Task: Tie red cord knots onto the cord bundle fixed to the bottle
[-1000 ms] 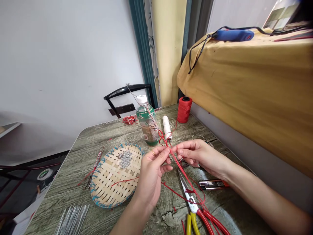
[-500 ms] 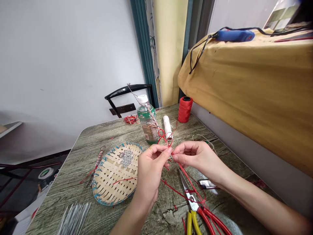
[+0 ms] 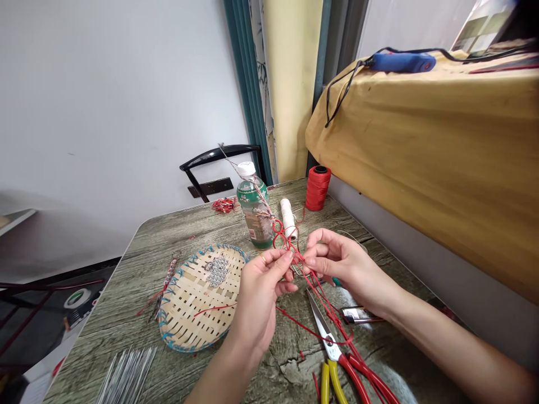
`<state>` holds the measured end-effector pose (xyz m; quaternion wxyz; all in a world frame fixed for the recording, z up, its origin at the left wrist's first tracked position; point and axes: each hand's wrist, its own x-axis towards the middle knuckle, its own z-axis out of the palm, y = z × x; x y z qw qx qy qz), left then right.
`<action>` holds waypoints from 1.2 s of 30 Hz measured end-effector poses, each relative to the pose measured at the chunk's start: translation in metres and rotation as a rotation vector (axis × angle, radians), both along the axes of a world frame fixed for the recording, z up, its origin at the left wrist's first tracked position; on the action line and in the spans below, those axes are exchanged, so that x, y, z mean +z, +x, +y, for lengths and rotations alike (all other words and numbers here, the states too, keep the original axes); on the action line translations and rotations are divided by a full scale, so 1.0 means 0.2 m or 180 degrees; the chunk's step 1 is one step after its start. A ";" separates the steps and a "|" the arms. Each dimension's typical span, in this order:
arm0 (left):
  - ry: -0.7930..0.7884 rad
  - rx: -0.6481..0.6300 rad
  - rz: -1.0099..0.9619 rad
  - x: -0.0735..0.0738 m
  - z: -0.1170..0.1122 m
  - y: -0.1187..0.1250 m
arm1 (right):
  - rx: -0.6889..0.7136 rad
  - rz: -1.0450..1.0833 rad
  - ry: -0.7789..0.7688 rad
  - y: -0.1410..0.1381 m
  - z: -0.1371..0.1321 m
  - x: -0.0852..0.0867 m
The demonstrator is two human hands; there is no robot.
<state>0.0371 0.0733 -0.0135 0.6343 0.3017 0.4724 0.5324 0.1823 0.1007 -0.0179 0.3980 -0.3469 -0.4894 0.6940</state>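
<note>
My left hand point(image 3: 263, 286) pinches red cord point(image 3: 319, 292) between thumb and forefinger, close to where several strands cross. To its right, my right hand point(image 3: 343, 264) also has its thumb and fingers closed on the red cord. Loops of the cord lead up toward a braided string that hangs on a green-labelled bottle point(image 3: 255, 219) with a white cap. Long cord ends trail down over the scissors point(image 3: 326, 331), whose handles are red. How the strands cross between my fingertips is partly hidden.
Left of my hands lies a woven basket point(image 3: 179, 314) holding clear beads point(image 3: 218, 271). A white thread spool point(image 3: 288, 216) and a red spool point(image 3: 318, 188) stand behind. Metal rods point(image 3: 128, 376), a yellow-handled tool point(image 3: 330, 384) and a lighter-like silver object point(image 3: 360, 315) lie nearer.
My right hand has moved slightly up and right, away from my left, drawing the cord between them. My left hand stays nearly in place.
</note>
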 end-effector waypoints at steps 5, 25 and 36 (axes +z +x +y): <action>-0.0205 -0.0109 -0.0406 -0.01 0.01 -0.01 | 0.0371 0.0386 -0.0653 0.02 0.01 0.02; -0.0260 0.0044 -0.1349 -0.04 0.02 0.01 | -0.0405 -0.0635 0.0792 -0.03 -0.03 0.02; -0.0439 -0.0295 -0.1259 -0.04 0.02 -0.01 | -0.0116 -0.1025 0.1016 0.01 -0.03 0.04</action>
